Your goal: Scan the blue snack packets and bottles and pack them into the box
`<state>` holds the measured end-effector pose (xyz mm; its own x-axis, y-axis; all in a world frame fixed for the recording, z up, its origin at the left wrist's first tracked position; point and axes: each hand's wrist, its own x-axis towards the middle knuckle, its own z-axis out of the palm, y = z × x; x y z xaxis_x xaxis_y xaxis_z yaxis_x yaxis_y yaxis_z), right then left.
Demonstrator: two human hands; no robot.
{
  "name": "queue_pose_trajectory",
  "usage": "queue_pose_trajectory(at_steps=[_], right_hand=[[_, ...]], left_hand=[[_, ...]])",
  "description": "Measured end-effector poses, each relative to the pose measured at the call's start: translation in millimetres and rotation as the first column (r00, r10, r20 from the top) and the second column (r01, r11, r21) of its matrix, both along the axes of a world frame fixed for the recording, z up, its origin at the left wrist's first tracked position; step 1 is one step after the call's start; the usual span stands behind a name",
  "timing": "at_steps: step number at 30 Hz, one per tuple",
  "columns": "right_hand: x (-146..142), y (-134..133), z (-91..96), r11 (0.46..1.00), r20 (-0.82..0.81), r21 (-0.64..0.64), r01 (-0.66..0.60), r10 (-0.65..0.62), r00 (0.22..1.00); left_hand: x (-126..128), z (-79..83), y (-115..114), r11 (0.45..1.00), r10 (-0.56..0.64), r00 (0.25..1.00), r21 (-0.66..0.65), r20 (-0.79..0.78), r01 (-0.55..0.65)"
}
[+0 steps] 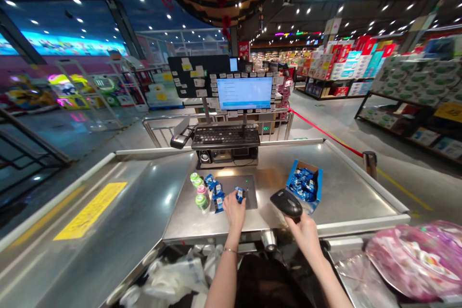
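My left hand [234,208] pinches a small blue packet [239,195] over the flat scale plate [250,186] of the steel counter. Just left of it lie several more blue packets [217,192] in a loose row. Beyond these stand small containers with green and pink lids, one of them a green-lidded container [201,201]. In my right hand [305,231] is a black barcode scanner [286,203], its head pointing left and away from me. An open blue box [319,184] filled with similar packets sits behind the scanner, which partly overlaps its near corner.
A keyboard [225,136] rests on a raised stand beneath a lit monitor [245,92]. Left of it is a card terminal [181,139]. White plastic bags [176,274] hang below the counter's front edge. A pink bag [415,260] lies at the lower right.
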<state>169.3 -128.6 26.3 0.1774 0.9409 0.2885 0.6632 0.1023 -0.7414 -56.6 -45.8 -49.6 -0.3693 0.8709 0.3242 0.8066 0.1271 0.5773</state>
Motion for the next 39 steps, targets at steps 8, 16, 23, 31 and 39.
queue_pose_trajectory(at_steps=[8, 16, 23, 31, 39], right_hand=[[-8.2, 6.2, -8.3, 1.000, -0.032, 0.009, -0.015, 0.016, 0.999], [0.3, 11.9, -7.1, 0.992, -0.300, -0.021, 0.122, -0.122, 0.946], [27.6, 15.2, 15.2, 0.933, -0.638, -0.062, 0.354, -0.310, 0.705], [61.1, 3.9, 37.1, 0.889, -0.665, -0.107, 0.445, -0.397, 0.633], [72.7, 3.5, 4.4, 0.881, -0.627, -0.086, 0.465, -0.410, 0.662]], left_hand=[[-44.5, -15.1, 8.7, 0.968, 0.158, 0.899, -0.117, -0.408, -0.224], [0.0, 13.3, 29.3, 0.984, -0.164, 0.968, 0.035, -0.192, 0.174], [123.1, 38.2, 24.7, 0.668, -0.739, 0.673, 0.178, 0.046, 0.722], [229.4, 63.4, 72.0, 0.674, -0.704, 0.710, -0.295, 0.021, 0.677], [262.3, 50.8, 96.4, 0.739, -0.541, 0.839, -0.503, -0.048, 0.448]])
